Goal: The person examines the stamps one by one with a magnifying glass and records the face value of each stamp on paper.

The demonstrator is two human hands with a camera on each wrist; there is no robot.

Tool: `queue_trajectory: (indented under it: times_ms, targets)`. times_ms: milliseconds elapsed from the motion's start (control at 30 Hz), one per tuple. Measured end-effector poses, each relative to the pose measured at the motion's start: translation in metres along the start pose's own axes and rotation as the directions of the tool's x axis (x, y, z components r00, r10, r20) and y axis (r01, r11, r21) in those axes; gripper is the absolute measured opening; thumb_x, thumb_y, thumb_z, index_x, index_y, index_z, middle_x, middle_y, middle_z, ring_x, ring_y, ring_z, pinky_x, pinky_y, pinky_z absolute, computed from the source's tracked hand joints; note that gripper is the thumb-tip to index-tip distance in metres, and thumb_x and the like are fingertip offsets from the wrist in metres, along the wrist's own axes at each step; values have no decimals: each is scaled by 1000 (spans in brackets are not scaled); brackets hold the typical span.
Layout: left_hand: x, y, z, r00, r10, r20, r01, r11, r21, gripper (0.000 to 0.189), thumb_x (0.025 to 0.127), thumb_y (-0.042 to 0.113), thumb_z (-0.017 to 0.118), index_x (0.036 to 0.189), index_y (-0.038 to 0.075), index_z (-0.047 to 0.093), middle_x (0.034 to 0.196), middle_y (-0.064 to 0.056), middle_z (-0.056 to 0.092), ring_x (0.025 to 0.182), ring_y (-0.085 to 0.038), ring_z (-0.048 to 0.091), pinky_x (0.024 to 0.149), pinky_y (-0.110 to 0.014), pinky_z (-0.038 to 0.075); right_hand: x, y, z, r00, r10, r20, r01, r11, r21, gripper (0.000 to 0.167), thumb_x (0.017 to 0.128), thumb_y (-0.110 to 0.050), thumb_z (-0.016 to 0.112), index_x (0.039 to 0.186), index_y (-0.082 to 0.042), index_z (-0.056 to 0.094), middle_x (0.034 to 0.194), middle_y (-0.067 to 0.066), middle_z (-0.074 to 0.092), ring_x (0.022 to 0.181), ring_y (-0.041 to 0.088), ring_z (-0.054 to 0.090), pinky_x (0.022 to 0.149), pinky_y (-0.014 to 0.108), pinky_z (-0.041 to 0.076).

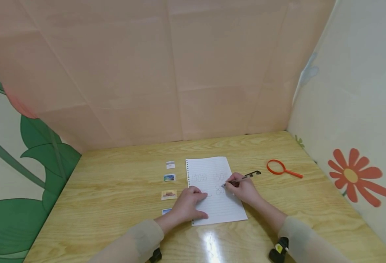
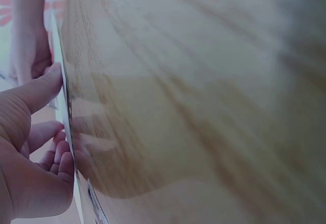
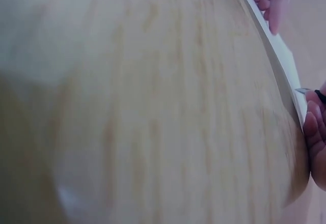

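Observation:
A sheet of lined paper (image 1: 212, 208) with punched holes along its left edge lies on the table, bearing faint handwritten figures. My left hand (image 1: 189, 204) rests on the sheet's lower left part, thumb and fingers spread apart; the left wrist view shows its fingertips (image 2: 55, 75) touching the paper. A dark pen (image 1: 253, 174) is pinched in my right hand (image 1: 243, 190), its tip on or close to the paper at the writing. In the right wrist view only part of the right hand (image 3: 316, 119) shows at the right edge, by the pen's pointed tip (image 3: 301, 90).
Left of the sheet, several small picture cards stand in a column: a pale one (image 1: 170, 164), a blue-green one (image 1: 169, 177), a yellow one (image 1: 169, 194) and another partly behind the left hand (image 1: 166, 211). A red magnifying glass (image 1: 285, 170) lies to the right. Walls border the wooden table (image 1: 114, 190).

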State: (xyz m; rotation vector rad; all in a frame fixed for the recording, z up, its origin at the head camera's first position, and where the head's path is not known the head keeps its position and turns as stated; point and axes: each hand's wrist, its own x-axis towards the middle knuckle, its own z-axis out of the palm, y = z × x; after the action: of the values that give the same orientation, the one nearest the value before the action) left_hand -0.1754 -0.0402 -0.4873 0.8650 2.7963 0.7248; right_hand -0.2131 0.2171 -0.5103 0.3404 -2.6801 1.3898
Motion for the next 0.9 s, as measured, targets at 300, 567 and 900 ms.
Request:
queue_trajectory:
  times_ms: [300,567,900]
  targets:
    - [0,1,-1,1000,-13,6,13,1000,-8,69,73,38,89,131,11,65,117,-2,57,103,-15,49,92,-29,42,-1,4,0,999,37,-27,-35,995,95,6,86,-1,70,86,-4,65,72,2,62,55,13,53,47,24,44]
    - [1,1,0,1000,-27,14,27,1000,-9,69,73,38,88,132,12,65,119,-2,56,104,-15,49,93,-29,42,-4,7,-6,996,48,-70,-42,995,89,5,86,-1,68,86,-2,63,71,3,63,54,12,54,46,25,47]
    - [-1,1,0,1000,-7,-2,7,1000,3,69,73,38,89,131,11,65,117,-2,56,102,-15,49,92,-29,42,-7,6,-9,997,29,-68,-27,999,31,6,86,-2,68,86,-4,62,73,2,64,53,11,53,45,24,46]
